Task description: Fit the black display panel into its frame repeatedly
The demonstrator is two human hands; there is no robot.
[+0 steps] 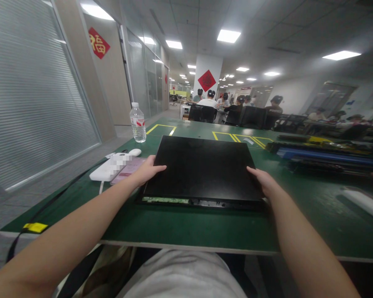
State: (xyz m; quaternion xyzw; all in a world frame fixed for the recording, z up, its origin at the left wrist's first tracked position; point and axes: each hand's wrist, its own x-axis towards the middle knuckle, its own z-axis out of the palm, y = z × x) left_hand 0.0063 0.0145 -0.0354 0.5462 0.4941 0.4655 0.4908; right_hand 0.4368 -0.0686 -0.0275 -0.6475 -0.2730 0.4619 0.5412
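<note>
A black flat display panel lies between my hands over the green table, its dark face up. Along its near edge shows a strip of green circuit board. My left hand grips the panel's left side, thumb on the face and fingers hidden beyond the edge. On the right side, my right hand holds it the same way, thumb on top. Whether the panel rests fully on the table or is slightly raised, I cannot tell.
Left of the panel are a white power bank-like device, a pinkish flat item and a water bottle. Blurred dark and blue parts are stacked at right, near a white bar. Several people sit farther back.
</note>
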